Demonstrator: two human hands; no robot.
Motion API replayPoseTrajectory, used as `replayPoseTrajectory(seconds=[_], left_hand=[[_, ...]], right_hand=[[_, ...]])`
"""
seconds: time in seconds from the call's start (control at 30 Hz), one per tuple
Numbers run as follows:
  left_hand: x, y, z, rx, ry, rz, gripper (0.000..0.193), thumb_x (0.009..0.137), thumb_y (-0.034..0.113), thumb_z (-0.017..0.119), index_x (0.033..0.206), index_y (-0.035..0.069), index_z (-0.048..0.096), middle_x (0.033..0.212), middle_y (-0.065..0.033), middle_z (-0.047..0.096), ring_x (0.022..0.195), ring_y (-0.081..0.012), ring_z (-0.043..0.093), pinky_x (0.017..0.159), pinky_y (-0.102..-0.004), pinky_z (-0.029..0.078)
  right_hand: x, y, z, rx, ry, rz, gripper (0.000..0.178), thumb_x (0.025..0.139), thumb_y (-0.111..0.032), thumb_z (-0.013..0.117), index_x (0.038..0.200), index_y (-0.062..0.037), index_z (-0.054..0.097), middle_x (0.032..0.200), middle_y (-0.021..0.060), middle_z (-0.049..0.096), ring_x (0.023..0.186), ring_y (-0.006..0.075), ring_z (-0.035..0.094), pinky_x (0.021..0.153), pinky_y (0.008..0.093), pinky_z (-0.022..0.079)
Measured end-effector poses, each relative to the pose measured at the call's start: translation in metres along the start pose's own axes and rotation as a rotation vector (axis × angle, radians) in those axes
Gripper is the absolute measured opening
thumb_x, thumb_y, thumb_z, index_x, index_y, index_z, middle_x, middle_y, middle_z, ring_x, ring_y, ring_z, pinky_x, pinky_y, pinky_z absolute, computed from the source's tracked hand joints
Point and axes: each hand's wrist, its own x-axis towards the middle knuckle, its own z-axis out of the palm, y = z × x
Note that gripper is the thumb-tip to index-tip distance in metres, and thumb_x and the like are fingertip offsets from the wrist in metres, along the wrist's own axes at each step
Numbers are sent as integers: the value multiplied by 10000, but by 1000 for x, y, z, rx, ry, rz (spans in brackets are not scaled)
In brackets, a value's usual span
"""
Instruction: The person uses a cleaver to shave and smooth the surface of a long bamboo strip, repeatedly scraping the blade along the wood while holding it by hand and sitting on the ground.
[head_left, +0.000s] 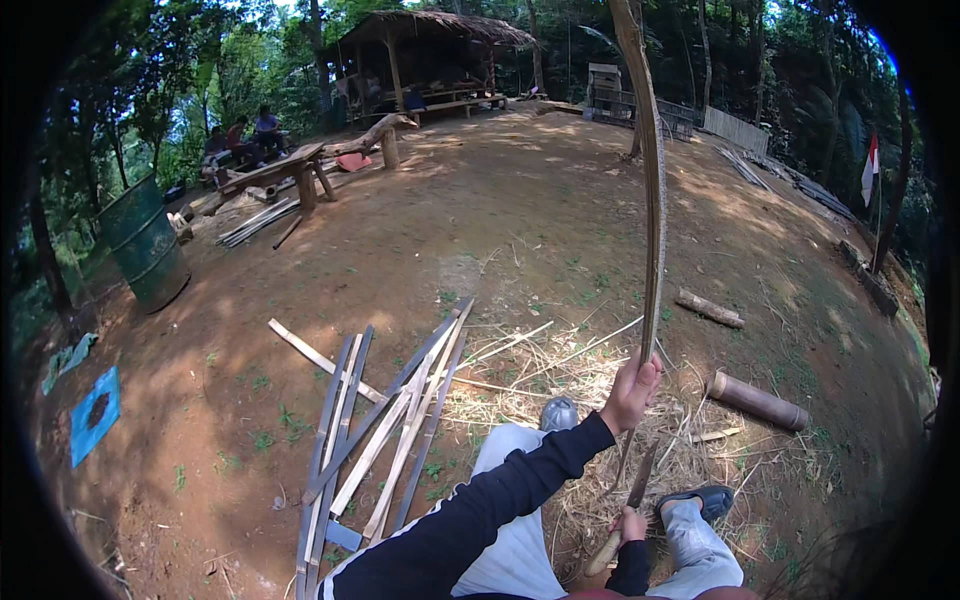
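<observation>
A long bamboo strip (655, 215) rises nearly upright in front of me and runs out past the top of the view. My left hand (632, 392) is closed around it near its lower part, and its thin end shows below the fist. Lower down, close to my legs, my right hand (630, 524) grips a machete (643, 478) by its pale handle, blade pointing upward beside the strip's lower end. Whether the blade touches the strip I cannot tell. Pale bamboo shavings (560, 375) litter the ground around my feet.
Several split bamboo slats (335, 440) lie crossed at my left. Two cut bamboo pieces, a thick tube (757, 400) and a thinner length (710, 308), rest to the right. Farther off are a green drum (145, 245), a wooden bench (270, 172), seated people and a thatched shelter (440, 65).
</observation>
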Motion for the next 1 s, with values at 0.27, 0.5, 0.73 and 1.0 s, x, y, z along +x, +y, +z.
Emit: replayPoseTrajectory(seconds=[0.27,0.5,0.73,1.0], left_hand=[[30,-14,17,-42,142,43,508,933,560,435,951,53,421,645,22,350,516,-47,340,460,-194,297],[21,2,-5,-154,334,183,482,926,608,376,934,126,367,629,-13,362,481,-93,356,453,-234,337],[-1,-37,-14,-74,409,78,471,922,612,376,922,142,366,622,0,339,476,-89,336,454,-242,336],[2,-52,37,-72,246,42,490,919,644,322,911,156,372,600,8,337,455,-93,335,418,-233,330]], right_hand=[[36,40,-22,-132,41,2,171,788,-103,566,704,44,546,568,117,564,419,204,541,413,370,453],[-19,-54,-6,-355,-54,-350,77,728,-76,570,764,-7,569,600,42,559,548,157,577,520,298,448],[34,9,-24,-671,124,-501,161,643,-140,639,652,2,562,584,158,549,553,307,558,565,377,446],[-5,-55,-13,-453,-30,-590,144,661,-82,648,756,-27,555,634,133,535,601,314,556,566,374,423]])
